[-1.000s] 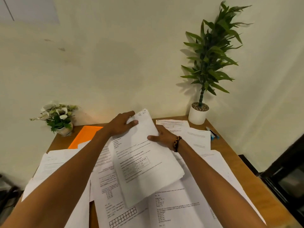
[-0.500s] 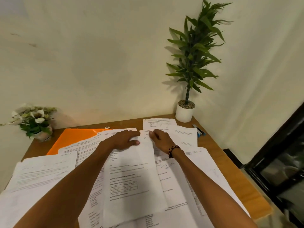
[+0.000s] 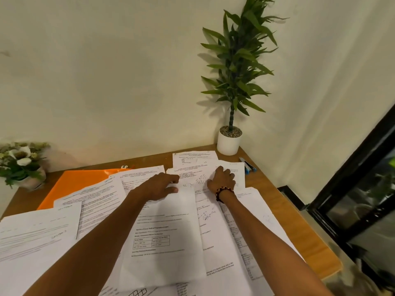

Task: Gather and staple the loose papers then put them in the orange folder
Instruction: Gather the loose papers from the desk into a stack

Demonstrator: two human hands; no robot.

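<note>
Loose printed papers cover most of the wooden table [image 3: 303, 214]. One sheet with a small table printed on it [image 3: 162, 238] lies on top in the middle. My left hand [image 3: 159, 186] rests flat on that sheet's top edge. My right hand [image 3: 222, 178], with a beaded bracelet at the wrist, lies with fingers spread on the sheets at the far right [image 3: 198, 174]. The orange folder [image 3: 72, 184] lies at the far left, partly under papers. A small white object that may be the stapler [image 3: 124, 167] shows just behind the folder.
A tall green plant in a white pot [image 3: 229, 142] stands in the far right corner. A flower pot [image 3: 21, 165] stands at the far left. Blue pens [image 3: 248, 165] lie near the right edge. A dark glass cabinet [image 3: 363, 199] stands to the right of the table.
The middle sheet was lowered flat onto the pile. My right hand has moved away from it to the right and now lies on the far sheets. My left hand stays on the sheet's top.
</note>
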